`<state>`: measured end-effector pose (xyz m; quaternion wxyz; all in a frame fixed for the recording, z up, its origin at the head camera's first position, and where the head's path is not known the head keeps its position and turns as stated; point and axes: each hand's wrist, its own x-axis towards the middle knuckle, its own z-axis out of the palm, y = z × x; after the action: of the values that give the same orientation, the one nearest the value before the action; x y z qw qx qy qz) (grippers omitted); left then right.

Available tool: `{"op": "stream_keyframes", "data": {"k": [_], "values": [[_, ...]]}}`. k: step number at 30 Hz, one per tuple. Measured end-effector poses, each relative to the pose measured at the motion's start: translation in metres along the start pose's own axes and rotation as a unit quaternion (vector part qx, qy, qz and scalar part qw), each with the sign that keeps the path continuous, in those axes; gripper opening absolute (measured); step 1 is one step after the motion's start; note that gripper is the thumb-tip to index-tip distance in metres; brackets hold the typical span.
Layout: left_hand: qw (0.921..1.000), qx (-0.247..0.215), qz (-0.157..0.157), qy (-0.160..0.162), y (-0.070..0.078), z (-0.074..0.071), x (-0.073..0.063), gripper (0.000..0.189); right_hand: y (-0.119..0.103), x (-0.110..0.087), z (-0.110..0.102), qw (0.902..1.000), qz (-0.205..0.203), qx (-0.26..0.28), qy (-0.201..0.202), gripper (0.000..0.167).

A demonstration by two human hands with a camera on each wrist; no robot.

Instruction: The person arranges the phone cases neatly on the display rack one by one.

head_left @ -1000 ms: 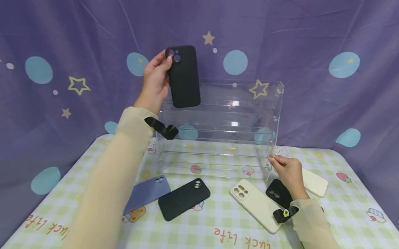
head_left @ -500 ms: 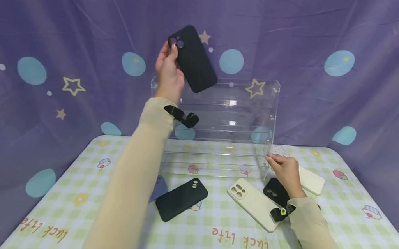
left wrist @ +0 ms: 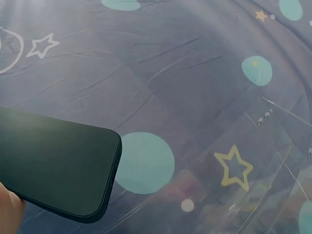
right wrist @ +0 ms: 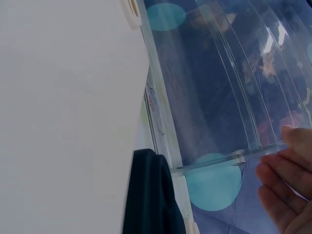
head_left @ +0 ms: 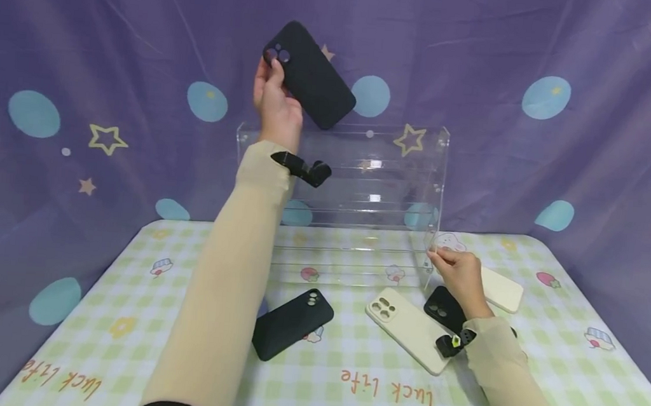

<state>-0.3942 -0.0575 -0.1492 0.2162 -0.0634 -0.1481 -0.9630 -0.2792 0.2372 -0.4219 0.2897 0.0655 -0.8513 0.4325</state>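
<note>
My left hand (head_left: 280, 110) grips a black phone case (head_left: 319, 78) by its camera-hole end, thumb over the back. The case hangs slantwise in the air, above the top left part of a clear acrylic tiered rack (head_left: 358, 226). In the left wrist view the case's plain lower end (left wrist: 63, 165) shows, with a bit of the hand (left wrist: 9, 212) at the edge. My right hand (head_left: 462, 279) pinches the front edge of the rack's right side panel, low down. The right wrist view has thumb and fingers of that hand (right wrist: 290, 183) at the clear panel's edge (right wrist: 214, 163).
On the checked tablecloth (head_left: 123, 289), a black case (head_left: 293, 323) lies left of centre, partly over a blue one (head_left: 262, 308) mostly hidden by my sleeve. A cream case (head_left: 407, 330), another black case (head_left: 442, 306) and a white case (head_left: 501, 289) lie around my right hand.
The left hand has lifted the black case higher and tilted it, its lower end swinging right. My right hand keeps its hold on the rack. The head view has shifted slightly.
</note>
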Motion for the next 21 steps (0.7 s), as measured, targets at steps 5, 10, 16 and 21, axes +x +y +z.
{"op": "stream_keyframes", "data": {"k": [5,10,16,21], "values": [[1.0000,-0.006,0.003,0.002,-0.006,0.000,0.004,0.025,-0.003,-0.002,0.003,0.9999,0.012,0.006,-0.001,0.019],[0.9999,0.004,0.010,-0.002,-0.013,-0.006,0.007,0.022,-0.006,-0.004,0.008,0.9998,0.015,0.009,-0.003,0.018],[0.9988,0.040,-0.003,-0.030,-0.028,-0.011,0.004,0.016,-0.009,-0.004,0.008,0.9997,0.021,-0.005,-0.007,0.019],[0.9920,0.103,-0.003,-0.073,-0.044,-0.013,-0.001,0.016,-0.010,-0.005,0.007,0.9996,0.026,-0.004,-0.010,0.020]]}}
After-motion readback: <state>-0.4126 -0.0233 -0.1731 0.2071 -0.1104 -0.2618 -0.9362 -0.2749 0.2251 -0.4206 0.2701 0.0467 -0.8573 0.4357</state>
